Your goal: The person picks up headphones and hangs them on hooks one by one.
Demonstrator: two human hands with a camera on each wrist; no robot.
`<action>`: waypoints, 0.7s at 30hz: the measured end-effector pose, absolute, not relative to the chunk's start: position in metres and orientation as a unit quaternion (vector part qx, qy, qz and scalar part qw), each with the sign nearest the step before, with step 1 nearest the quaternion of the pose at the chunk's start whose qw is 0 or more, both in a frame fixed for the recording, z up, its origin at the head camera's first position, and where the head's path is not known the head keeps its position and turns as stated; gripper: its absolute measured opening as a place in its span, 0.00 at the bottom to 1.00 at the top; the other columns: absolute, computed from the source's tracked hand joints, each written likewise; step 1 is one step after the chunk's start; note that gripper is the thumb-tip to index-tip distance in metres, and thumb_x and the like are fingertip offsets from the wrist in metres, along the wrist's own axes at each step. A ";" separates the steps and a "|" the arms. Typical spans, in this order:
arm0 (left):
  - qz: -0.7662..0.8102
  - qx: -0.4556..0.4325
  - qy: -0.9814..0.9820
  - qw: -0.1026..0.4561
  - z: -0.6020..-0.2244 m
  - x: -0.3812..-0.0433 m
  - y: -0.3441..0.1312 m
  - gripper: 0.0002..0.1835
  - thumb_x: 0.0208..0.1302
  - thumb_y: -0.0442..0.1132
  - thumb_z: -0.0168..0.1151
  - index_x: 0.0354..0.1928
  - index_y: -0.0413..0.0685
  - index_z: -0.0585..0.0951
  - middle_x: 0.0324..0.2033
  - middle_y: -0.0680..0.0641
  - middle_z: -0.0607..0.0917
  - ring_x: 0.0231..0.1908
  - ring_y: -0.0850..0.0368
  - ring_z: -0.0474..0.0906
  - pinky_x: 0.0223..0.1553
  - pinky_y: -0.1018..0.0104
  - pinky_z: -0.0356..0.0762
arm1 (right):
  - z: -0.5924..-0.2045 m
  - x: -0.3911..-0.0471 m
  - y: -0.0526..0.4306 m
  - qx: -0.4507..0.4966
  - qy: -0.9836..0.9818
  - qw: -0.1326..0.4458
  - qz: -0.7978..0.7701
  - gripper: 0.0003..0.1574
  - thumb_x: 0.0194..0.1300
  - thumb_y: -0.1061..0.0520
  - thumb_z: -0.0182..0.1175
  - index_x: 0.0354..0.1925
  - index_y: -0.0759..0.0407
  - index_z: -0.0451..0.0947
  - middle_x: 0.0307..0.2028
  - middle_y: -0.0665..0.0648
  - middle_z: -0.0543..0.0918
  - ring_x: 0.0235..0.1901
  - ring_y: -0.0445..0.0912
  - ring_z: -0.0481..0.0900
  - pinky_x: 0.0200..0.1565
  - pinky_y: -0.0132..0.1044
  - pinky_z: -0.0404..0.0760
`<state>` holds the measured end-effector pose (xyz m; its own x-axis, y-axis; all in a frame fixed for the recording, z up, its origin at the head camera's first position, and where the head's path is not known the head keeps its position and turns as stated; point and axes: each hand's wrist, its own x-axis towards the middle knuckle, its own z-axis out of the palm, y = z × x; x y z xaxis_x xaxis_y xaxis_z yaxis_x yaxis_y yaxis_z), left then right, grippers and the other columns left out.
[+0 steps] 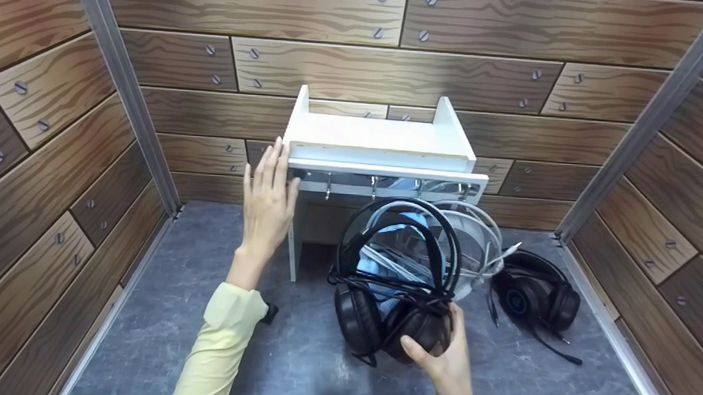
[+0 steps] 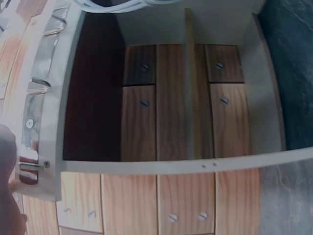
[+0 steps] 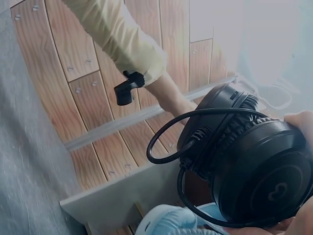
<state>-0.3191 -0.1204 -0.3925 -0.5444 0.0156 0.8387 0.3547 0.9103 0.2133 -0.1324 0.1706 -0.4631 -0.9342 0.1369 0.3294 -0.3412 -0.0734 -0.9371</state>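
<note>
My right hand (image 1: 442,356) grips a pair of black headphones (image 1: 358,319) by one ear cup, thumb in front. Their headband stands up before the hook rail (image 1: 352,188) of a white shelf (image 1: 360,135), and their cable is bundled across the cups. In the right wrist view a black ear cup (image 3: 264,176) fills the lower right, with a cable looping beside it. With fingers straight, my left hand (image 1: 266,208) rests against the shelf's left front edge. White headphones (image 1: 492,233) with coiled cable sit at the rail's right end, partly hidden behind the black pair.
Another black headset (image 1: 528,297) with a boom microphone lies on the grey floor (image 1: 204,310) at the right. Wood-patterned walls (image 1: 333,69) enclose the shelf at the back and sides. Several metal hooks (image 1: 374,188) stick out of the rail.
</note>
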 end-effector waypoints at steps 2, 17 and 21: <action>-0.165 -0.108 -0.872 0.448 -0.397 -0.319 -0.120 0.34 0.67 0.52 0.47 0.71 0.54 0.51 0.71 0.53 0.50 0.70 0.55 0.46 0.68 0.46 0.31 | -0.463 -0.135 0.167 0.077 -0.661 0.159 0.729 0.47 0.39 0.73 0.66 0.59 0.63 0.58 0.52 0.56 0.73 0.51 0.43 0.72 0.52 0.27 0.72; -0.138 -0.109 -0.886 0.429 -0.403 -0.321 -0.128 0.34 0.68 0.52 0.47 0.72 0.58 0.48 0.71 0.57 0.49 0.70 0.57 0.43 0.66 0.42 0.27 | -0.464 -0.159 0.138 0.044 -0.684 0.123 0.718 0.49 0.42 0.68 0.69 0.61 0.61 0.57 0.55 0.59 0.72 0.51 0.42 0.73 0.51 0.29 0.74; -0.139 -0.109 -0.884 0.432 -0.404 -0.322 -0.128 0.34 0.67 0.51 0.47 0.72 0.59 0.49 0.71 0.57 0.50 0.70 0.58 0.42 0.66 0.42 0.28 | -0.467 -0.164 0.131 0.049 -0.677 0.112 0.726 0.49 0.42 0.68 0.70 0.60 0.60 0.57 0.54 0.59 0.72 0.51 0.44 0.74 0.50 0.32 0.76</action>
